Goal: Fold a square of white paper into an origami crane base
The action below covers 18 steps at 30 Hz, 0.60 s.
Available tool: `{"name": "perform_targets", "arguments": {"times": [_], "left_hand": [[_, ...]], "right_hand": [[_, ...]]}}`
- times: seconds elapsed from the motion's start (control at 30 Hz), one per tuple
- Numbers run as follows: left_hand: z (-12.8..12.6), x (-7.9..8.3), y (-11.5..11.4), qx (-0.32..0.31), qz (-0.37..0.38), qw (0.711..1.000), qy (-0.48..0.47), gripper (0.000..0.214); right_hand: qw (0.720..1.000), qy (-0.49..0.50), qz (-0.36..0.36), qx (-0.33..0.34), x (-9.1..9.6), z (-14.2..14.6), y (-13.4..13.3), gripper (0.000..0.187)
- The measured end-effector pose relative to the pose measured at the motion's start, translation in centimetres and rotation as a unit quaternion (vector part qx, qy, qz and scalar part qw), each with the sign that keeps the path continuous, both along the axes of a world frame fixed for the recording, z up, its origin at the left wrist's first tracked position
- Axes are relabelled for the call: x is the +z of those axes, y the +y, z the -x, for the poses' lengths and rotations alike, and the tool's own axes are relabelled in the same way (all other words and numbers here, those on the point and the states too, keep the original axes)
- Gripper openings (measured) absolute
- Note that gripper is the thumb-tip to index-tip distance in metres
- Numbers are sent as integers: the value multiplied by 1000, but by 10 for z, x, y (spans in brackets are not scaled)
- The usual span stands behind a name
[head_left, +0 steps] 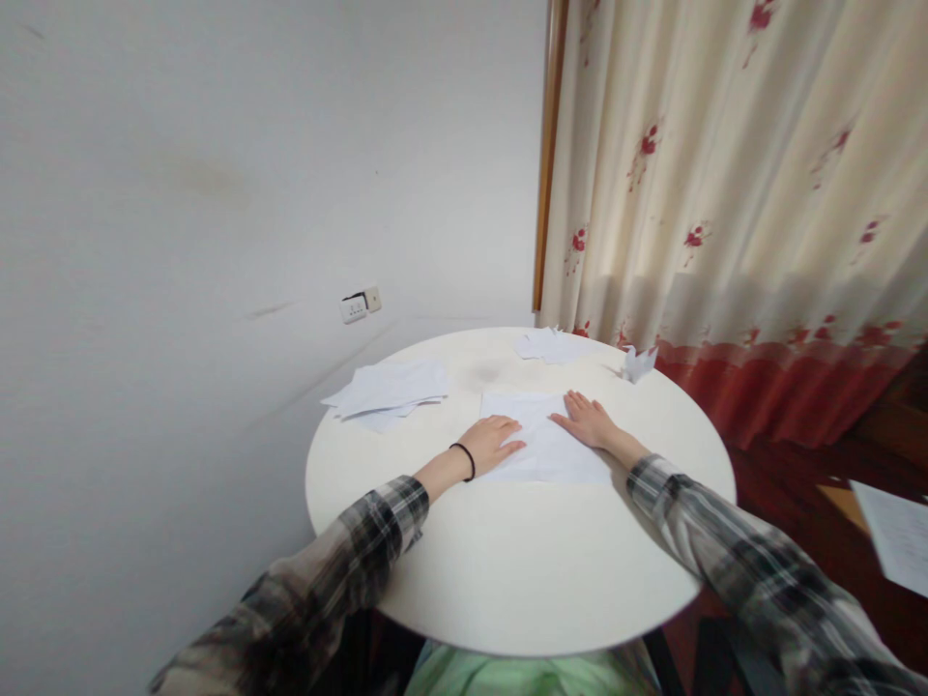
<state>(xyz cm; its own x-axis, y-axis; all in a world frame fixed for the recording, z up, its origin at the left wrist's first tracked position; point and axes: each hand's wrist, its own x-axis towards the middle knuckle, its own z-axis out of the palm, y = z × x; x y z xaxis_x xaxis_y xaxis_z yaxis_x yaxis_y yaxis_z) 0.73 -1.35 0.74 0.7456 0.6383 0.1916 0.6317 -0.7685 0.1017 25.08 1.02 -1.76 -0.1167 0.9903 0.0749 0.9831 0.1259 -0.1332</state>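
Note:
A white sheet of paper (543, 454) lies flat on the round white table (507, 561). My left hand (490, 447) rests on its left side, palm down, fingers stretched out toward the middle. On the sheet's right edge lies my right hand (586, 420), also flat, with its fingers spread and pointing away from me. Both hands press on the paper without gripping it. Part of the sheet is hidden under the hands.
A loose stack of white paper (391, 387) sits at the table's left. Toward the back lie several paper pieces (549, 344), and a folded paper shape (639, 364) stands near the right rim. A wall socket (353, 308) and a flowered curtain (652, 193) are beyond.

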Motion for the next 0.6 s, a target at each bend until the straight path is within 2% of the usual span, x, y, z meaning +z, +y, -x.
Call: {"name": "perform_targets", "arguments": {"times": [0.2,0.3,0.37,0.43,0.6], "left_hand": [[-12,-3,3,32,-45,998,-9,44],[-14,-9,8,-15,8,1000,-3,43],[-12,-11,13,-20,60,998,20,47],[-8,-12,20,18,85,996,33,57],[10,-12,38,146,75,986,38,69]], "right_hand": [[1000,4,-5,-1,2,7,-4,78],[1000,4,-4,-1,2,8,-5,79],[1000,4,-3,-2,3,8,-6,79],[1000,4,-3,-2,4,9,-8,79],[1000,1,-2,3,5,9,-13,78]]}}
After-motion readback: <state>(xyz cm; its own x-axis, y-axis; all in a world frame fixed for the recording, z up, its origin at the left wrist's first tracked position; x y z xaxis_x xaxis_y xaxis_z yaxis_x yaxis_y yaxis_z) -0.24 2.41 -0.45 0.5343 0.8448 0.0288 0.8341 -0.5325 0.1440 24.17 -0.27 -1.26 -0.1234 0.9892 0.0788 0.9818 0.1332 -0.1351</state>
